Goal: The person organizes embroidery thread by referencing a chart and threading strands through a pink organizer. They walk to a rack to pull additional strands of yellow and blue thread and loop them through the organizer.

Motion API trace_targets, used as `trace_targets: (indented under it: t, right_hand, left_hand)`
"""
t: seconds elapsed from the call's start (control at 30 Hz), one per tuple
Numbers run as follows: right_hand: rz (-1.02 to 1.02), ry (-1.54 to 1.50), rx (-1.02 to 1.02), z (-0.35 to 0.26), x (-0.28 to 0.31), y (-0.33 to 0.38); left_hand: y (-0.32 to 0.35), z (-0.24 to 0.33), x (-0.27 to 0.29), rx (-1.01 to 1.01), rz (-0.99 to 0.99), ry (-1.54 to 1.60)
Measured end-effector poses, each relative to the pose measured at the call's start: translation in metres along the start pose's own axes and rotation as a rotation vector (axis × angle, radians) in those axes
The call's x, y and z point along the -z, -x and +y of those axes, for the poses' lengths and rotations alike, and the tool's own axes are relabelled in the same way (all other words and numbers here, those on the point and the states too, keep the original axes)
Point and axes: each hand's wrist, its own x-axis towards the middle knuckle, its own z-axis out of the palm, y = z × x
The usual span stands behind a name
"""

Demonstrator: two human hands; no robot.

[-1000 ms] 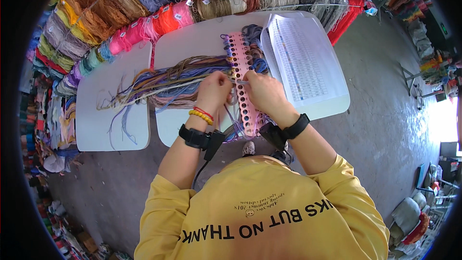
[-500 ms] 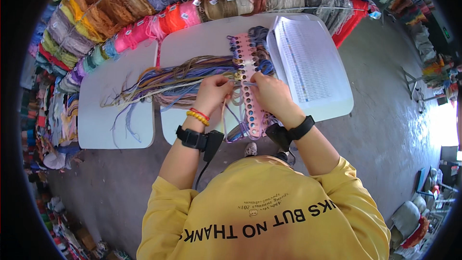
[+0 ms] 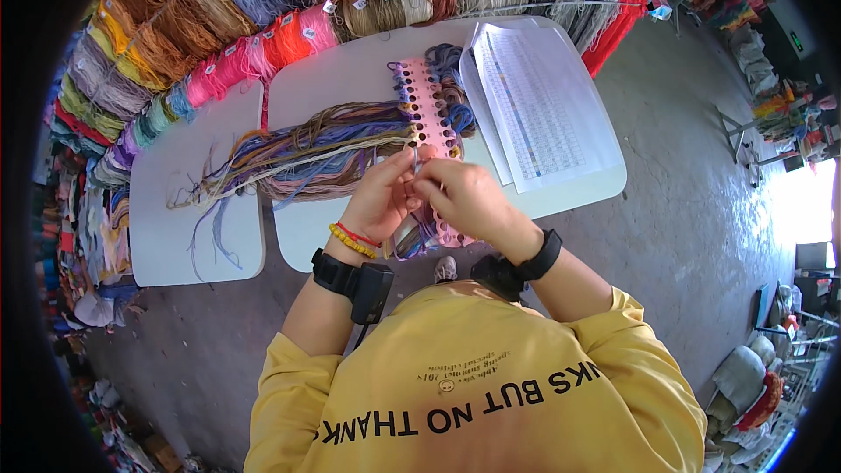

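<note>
My left hand [image 3: 378, 197] and my right hand [image 3: 471, 194] meet over the lower part of a pink thread card [image 3: 427, 109] with holes along both edges. The fingers of both are pinched close together on a thin strand of thread, which they largely hide. Left of the card, a thick bundle of long embroidery threads [image 3: 328, 140] in purple, blue, brown and cream spreads across the table. Looped dark blue and brown skeins [image 3: 451, 79] hang at the card's right edge. More purple threads [image 3: 412, 241] lie below my hands.
Printed chart sheets [image 3: 534, 114] lie on the white table [image 3: 596, 180] to the right. A second white table [image 3: 193, 236] adjoins on the left. Racks of colourful yarn hanks [image 3: 289, 44] line the far side. A metal stand [image 3: 738, 136] is on the floor at right.
My hands have come together, the right moving left toward the left hand, and now cover the card's lower part. The view has shifted, so the table appears further left.
</note>
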Motion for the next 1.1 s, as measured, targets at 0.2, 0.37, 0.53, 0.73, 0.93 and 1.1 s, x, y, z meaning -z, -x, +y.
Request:
trace_targets:
  t: [0.2, 0.37, 0.53, 0.73, 0.93, 1.1]
  right_hand:
    - [-0.218, -0.124, -0.277, 0.005, 0.017, 0.02]
    - [-0.545, 0.02, -0.223, -0.008, 0.035, 0.038]
    - [-0.801, 0.081, -0.044, -0.002, 0.062, 0.076]
    - [-0.863, -0.402, -0.892, 0.071, 0.087, 0.145]
    - [-0.32, 0.216, -0.627, 0.063, 0.075, 0.142]
    - [0.068, -0.089, -0.436, 0.01, 0.051, 0.045]
  left_hand:
    - [0.0, -0.003, -0.005, -0.049, 0.109, -0.169]
    - [-0.002, -0.005, -0.004, -0.056, 0.138, -0.165]
    - [0.001, -0.005, 0.002, -0.106, 0.106, -0.058]
    - [0.003, -0.005, -0.001, -0.124, 0.141, -0.032]
    - [0.003, -0.007, -0.003, -0.112, 0.129, -0.084]
    - [0.002, -0.011, -0.012, -0.134, 0.165, -0.234]
